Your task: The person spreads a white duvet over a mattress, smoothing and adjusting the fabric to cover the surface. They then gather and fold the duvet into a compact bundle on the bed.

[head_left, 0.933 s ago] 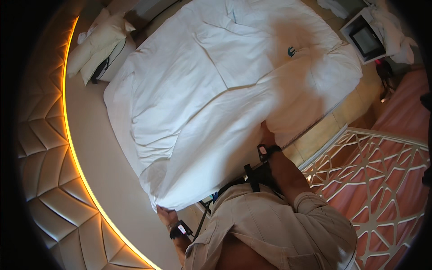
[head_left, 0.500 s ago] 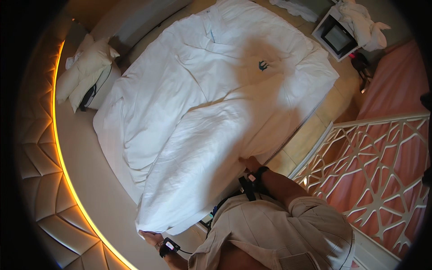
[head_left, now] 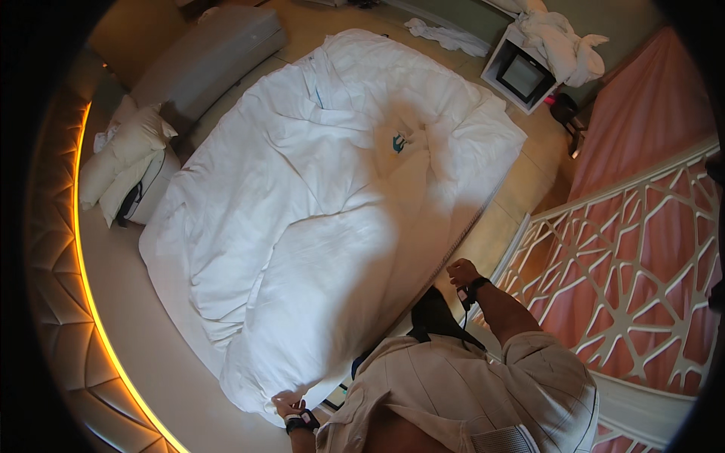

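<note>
A rumpled white duvet point(head_left: 325, 257) is spread over the bed, with a small dark green mark on its far part. At its near left corner my left hand point(head_left: 289, 405) has its fingers closed on the edge of the cloth. My right hand point(head_left: 462, 272) hangs just off the right side of the bed, apart from the duvet, its fingers curled and nothing visible in them. Dark bands with small devices circle both wrists. My shadow falls across the duvet's middle and right.
A padded headboard point(head_left: 57, 302) with a glowing strip curves along the left. Pillows point(head_left: 124, 151) are piled at the far left near a grey bench point(head_left: 226, 60). White lattice screen point(head_left: 634, 264) and pink curtain point(head_left: 634, 113) stand right. A white cabinet point(head_left: 517, 75) bears crumpled linen.
My right hand has let go of the duvet and moved right, off the bed. My left hand has shifted right and slightly down with the corner, which now lies looser.
</note>
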Tool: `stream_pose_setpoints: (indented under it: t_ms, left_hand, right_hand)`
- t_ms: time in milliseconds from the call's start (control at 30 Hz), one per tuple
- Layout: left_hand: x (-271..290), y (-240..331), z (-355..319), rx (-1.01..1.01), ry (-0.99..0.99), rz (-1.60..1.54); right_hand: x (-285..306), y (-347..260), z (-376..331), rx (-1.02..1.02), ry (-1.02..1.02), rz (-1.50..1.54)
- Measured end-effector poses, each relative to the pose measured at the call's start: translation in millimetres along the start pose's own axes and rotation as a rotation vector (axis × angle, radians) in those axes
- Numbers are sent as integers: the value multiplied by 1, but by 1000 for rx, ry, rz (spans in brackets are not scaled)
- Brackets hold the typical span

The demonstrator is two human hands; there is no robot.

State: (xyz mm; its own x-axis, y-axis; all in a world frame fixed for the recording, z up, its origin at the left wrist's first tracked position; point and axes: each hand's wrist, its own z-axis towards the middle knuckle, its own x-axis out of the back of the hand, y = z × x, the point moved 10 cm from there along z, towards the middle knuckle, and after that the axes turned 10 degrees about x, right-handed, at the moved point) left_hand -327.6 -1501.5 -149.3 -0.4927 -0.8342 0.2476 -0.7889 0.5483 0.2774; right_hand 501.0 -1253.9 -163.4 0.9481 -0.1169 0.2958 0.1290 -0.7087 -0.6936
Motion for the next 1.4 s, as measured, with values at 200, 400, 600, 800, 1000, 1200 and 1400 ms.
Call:
stream_pose_setpoints:
  t_ms: [200,400,600,800,1000,1200,1400]
  left_hand:
    - [-79,-113,-34,99,55,236]
    - [-275,-217,-171,-111,-336,871]
    - [-439,-210,-314,-424,-469,895]
    - [-451,-210,-340,-454,-457,919]
    - [-488,-214,-293,-394,-577,859]
    - [-637,-213,-328,-695,-673,930]
    - [-748,-223,-329,-1141,-430,1327]
  right_hand:
    - [41,-38,86,175,-127,43]
    - [100,-95,159,153,-30,84]
    - [186,-145,251,371,376,68]
    - [144,-198,267,106,16,447]
    - [53,-247,219,306,-480,346]
    - [-24,-258,114,751,-852,-265]
    - [-43,-231,50,861,-1125,-529]
